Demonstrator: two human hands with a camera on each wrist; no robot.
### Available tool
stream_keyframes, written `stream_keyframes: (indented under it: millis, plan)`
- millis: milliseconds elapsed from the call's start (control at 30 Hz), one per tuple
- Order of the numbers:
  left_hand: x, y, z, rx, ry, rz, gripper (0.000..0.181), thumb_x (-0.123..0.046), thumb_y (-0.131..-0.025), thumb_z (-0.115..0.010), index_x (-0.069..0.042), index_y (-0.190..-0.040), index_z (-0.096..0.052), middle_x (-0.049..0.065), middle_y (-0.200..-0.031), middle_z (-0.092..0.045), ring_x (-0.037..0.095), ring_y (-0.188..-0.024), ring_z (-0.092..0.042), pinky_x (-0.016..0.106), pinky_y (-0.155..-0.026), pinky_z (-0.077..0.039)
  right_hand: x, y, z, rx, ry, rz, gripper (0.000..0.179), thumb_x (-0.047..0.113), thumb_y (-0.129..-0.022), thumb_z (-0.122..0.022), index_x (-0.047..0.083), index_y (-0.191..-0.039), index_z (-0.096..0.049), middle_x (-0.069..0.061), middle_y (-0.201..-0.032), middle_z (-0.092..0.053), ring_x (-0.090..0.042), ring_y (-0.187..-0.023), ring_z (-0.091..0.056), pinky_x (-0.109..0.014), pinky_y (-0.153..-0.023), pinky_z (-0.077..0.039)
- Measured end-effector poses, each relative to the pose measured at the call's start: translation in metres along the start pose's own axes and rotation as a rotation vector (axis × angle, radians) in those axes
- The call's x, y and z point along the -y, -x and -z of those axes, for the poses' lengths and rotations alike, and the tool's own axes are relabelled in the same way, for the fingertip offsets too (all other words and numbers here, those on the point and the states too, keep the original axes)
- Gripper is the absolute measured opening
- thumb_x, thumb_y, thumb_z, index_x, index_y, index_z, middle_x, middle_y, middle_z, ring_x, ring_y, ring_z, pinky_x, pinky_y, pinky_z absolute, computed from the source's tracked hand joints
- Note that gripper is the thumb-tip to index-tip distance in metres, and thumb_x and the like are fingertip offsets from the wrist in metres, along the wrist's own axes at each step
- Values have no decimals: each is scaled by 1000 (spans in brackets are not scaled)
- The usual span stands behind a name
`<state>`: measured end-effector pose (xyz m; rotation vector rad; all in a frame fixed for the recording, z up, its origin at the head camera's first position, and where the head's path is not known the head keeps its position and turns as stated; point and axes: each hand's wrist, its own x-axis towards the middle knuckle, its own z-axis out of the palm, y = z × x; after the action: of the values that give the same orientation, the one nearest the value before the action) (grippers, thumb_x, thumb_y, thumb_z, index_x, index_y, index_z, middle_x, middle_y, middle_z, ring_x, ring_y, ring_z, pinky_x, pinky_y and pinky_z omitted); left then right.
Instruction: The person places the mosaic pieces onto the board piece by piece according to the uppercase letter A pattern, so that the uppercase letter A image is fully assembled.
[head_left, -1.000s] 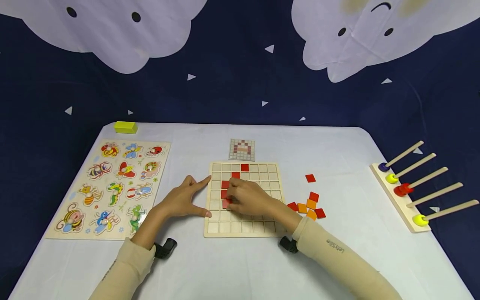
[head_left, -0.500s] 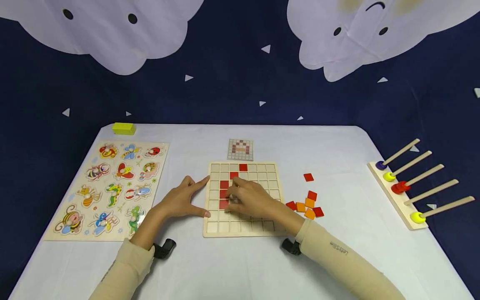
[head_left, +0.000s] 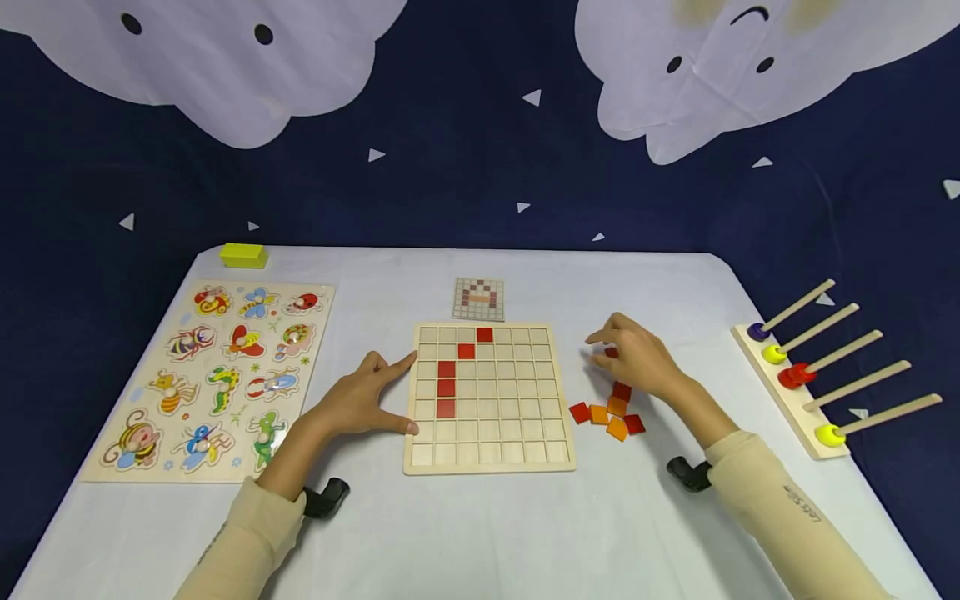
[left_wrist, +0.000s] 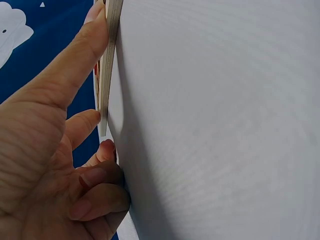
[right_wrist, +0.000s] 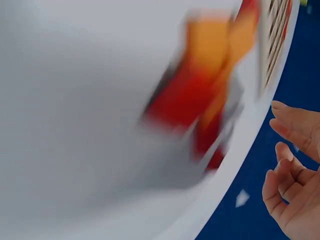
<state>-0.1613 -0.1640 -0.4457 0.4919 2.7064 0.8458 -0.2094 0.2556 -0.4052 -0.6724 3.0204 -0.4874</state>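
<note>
A wooden grid board (head_left: 516,432) lies flat, with several red tiles (head_left: 446,387) in its cells: three down one column, the others stepping up to the top row. My left hand (head_left: 360,404) touches the board's left edge with spread thumb and forefinger; the left wrist view shows the thumb (left_wrist: 80,60) along the rim, other fingers bent. My right hand (head_left: 637,358) is right of the board, fingers apart, over a lone red tile (head_left: 612,352) it partly covers. Below it lie loose red and orange tiles (head_left: 598,414). In the right wrist view nothing sits between the fingers.
A small pattern card (head_left: 478,298) lies behind the board. An insect peg puzzle (head_left: 247,379) takes up the left side, a yellow-green block (head_left: 243,256) behind it. At the right edge stands a peg rack (head_left: 795,392) with coloured beads. A dark cloth hangs behind the table.
My right hand has left the board's red column and moved right to the lone loose tile, uncovering the board's cells. The left hand stays at the board's edge.
</note>
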Motion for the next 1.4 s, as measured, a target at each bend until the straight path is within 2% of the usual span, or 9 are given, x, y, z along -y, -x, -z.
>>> stream_keyframes:
  millis: [133,300,533,733,867,967,1167,1400]
  plan:
    - [-1,0,0,6,3,8,112,-51,-64,-89,-16,-155,-35,7,-100,-38,17,-69,-37,30,-63,-33,-33,11,5,24,-22,-89,33,13,-86,-75,0,-116,-72,-15,-101,-57,-26,-85,-53,-41,-72,-45]
    - [-2,-1,1,7,4,10,112,-51,-64,-90,-16,-155,-35,7,-100,-39,18,-69,-37,30,-63,-34,-47,18,4,30,-25,-115,35,15,-85,-77,-1,-116,-72,-13,-98,-55,-25,-85,-52,-40,-73,-44]
    - [-3,-1,1,8,8,9,112,-51,-64,-90,-16,-155,-35,7,-101,-39,17,-69,-37,29,-63,-33,-54,13,4,49,27,-48,31,17,-85,-78,2,-111,-74,-9,-94,-54,-22,-83,-50,-37,-70,-43]
    - [-2,-1,2,9,5,2,112,-51,-64,-90,-16,-155,-35,7,-101,-39,17,-69,-36,29,-63,-33,-56,8,2,68,54,27,27,19,-84,-79,2,-105,-75,-6,-95,-53,-20,-84,-50,-37,-73,-45]
    - [-3,-1,2,11,5,-9,111,-51,-64,-90,-16,-155,-36,7,-100,-39,17,-68,-36,29,-63,-33,-44,4,-2,36,48,69,23,21,-85,-79,3,-99,-75,-7,-97,-51,-20,-85,-50,-38,-73,-46]
    - [-3,-1,2,14,1,-10,111,-51,-64,-89,-15,-155,-36,7,-100,-38,17,-68,-36,29,-63,-33,-29,-5,-3,28,41,98,23,23,-87,-77,4,-100,-74,-8,-99,-51,-20,-85,-51,-38,-74,-47]
    - [-3,1,3,12,-4,-1,111,-51,-64,-89,-15,-155,-36,6,-99,-37,17,-69,-36,29,-63,-33,7,-28,-7,39,26,194,25,24,-88,-77,5,-104,-74,-8,-102,-53,-21,-84,-54,-37,-74,-49]
    - [-3,2,2,8,-3,5,111,-51,-65,-89,-16,-155,-36,6,-99,-38,17,-69,-37,30,-63,-33,45,-54,-18,61,6,302,28,25,-87,-77,3,-105,-74,-7,-99,-56,-15,-79,-51,-33,-71,-48]
